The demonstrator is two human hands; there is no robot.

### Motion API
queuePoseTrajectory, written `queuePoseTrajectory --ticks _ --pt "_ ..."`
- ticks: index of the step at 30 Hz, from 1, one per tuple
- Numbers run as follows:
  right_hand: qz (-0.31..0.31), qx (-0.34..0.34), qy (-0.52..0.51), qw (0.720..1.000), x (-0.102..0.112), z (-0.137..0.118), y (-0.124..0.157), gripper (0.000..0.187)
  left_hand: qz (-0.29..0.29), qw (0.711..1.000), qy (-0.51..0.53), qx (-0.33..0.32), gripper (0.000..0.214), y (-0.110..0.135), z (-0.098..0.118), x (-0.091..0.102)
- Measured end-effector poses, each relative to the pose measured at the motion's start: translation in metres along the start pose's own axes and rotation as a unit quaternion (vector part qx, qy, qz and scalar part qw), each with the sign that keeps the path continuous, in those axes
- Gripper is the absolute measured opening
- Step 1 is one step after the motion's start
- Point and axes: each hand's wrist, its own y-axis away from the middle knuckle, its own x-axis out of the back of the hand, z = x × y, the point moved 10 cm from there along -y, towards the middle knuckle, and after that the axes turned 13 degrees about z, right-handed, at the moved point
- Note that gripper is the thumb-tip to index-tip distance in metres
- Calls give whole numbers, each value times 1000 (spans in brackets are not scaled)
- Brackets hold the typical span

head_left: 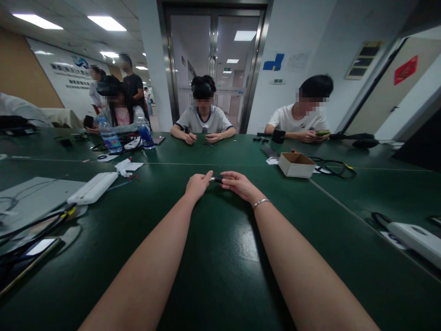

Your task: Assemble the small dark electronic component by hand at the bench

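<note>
Between my two hands, just above the green table (220,257), is a short, slim black thing with a silver end (217,179); its exact kind is too small to tell. My left hand (199,186) is closed at the silver end, thumb pointing up along it. On the black end, the fingertips of my right hand (239,185) are pinched together. The rest of the thing is hidden behind my fingers. A silver bracelet (262,203) circles my right wrist.
An open cardboard box (296,166) stands ahead to the right, near a black cable (339,169). To the left lie a white power strip (93,188), cables and a phone (29,262). Water bottles (109,135) and several seated people are across the table.
</note>
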Motion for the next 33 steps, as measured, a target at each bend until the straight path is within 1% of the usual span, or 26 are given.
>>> queuePoseTrajectory --ticks 3,6,9,11,16,19,21,26,28,31,33 --pt "12 -7 -6 1000 0 0 2 22 0 1000 5 -3 59 -1 -2 -2" --pt "28 -16 -10 999 2 0 2 19 4 1000 18 -22 55 -4 -2 -3" --pt "40 -21 -14 999 3 1 1 17 13 999 35 -36 49 -5 -1 -3" --pt "47 -25 -14 998 4 2 0 15 17 998 52 -30 43 -6 -3 -4" --pt "52 -27 -21 998 4 3 -1 12 8 987 161 -25 25 -7 -1 -11" --pt "47 -25 -18 998 3 2 -1 11 -9 976 215 -31 21 -7 4 -14" --pt "46 -27 -14 999 3 2 -1 12 -18 971 235 -24 18 -7 6 -15" --pt "54 -24 -14 998 4 1 1 11 -1 973 229 -21 14 -7 5 -11" --pt "51 -22 -14 998 3 0 1 11 -14 974 227 -7 18 -7 2 -15" --pt "44 -17 -10 999 3 0 1 12 -50 979 198 3 26 -6 -3 -24" --pt "44 -16 -5 999 3 1 0 12 -43 983 181 -5 23 -6 -4 -24"
